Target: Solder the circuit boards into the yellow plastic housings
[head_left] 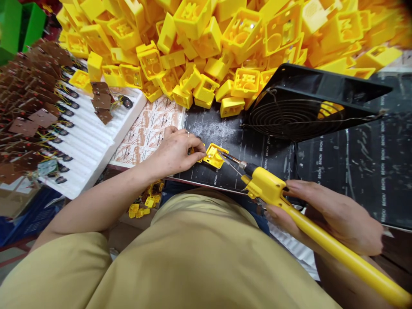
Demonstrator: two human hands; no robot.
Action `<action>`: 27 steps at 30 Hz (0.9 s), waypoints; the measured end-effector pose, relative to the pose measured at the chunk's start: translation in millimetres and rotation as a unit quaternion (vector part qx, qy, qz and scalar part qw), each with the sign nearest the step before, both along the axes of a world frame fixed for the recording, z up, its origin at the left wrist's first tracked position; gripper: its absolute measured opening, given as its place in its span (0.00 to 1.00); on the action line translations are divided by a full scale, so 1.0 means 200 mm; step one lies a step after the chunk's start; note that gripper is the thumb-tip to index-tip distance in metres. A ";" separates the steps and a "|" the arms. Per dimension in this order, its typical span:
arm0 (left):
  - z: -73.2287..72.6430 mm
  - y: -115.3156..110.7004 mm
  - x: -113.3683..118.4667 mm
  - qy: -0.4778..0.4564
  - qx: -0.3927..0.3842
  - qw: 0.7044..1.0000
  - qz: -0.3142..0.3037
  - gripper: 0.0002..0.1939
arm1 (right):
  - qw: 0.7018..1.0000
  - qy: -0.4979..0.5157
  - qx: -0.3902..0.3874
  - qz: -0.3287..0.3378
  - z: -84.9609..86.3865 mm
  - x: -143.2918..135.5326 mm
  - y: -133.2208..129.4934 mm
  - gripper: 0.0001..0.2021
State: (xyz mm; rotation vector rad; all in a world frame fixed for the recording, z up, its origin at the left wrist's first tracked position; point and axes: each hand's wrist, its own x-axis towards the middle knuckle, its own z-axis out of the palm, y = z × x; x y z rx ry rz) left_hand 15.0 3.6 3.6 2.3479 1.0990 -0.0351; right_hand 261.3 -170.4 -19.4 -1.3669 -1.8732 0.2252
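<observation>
A small open yellow plastic housing (215, 156) lies on the black bench mat near its front edge. My left hand (180, 150) is at its left side, thumb and forefinger pinched together at the rim; what is between the fingertips is too small to make out. Part of another yellow piece shows behind those fingers. My right hand (334, 214) is wrapped around a yellow soldering gun (268, 186) with a long handle. Its metal tip and a thin feed tube point left, with the tip at the housing's right inner side.
Many yellow housings (193, 38) are heaped along the back. A black fan (296, 103) leans at the right rear. On the left, a white foam tray (106, 146) bears brown circuit boards (35, 103) with wired round parts. More yellow pieces (151, 199) lie below the bench edge.
</observation>
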 end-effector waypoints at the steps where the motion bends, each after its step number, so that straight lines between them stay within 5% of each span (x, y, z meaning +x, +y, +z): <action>1: 0.00 0.00 0.00 -0.001 0.005 1.000 0.001 0.08 | 1.000 0.006 -0.006 0.012 0.01 -0.01 0.00 0.27; 5: -0.02 -0.01 -0.01 0.006 0.027 0.999 -0.017 0.09 | 0.998 0.024 -0.012 0.060 0.06 -0.04 0.02 0.27; 12: -0.01 0.01 0.01 0.012 0.025 0.999 -0.038 0.06 | 0.996 -0.047 -0.017 0.072 0.07 -0.03 0.01 0.08; 27: -0.01 0.03 0.03 0.038 0.033 0.997 -0.055 0.08 | 0.992 -0.069 0.063 0.090 0.08 -0.05 0.06 0.11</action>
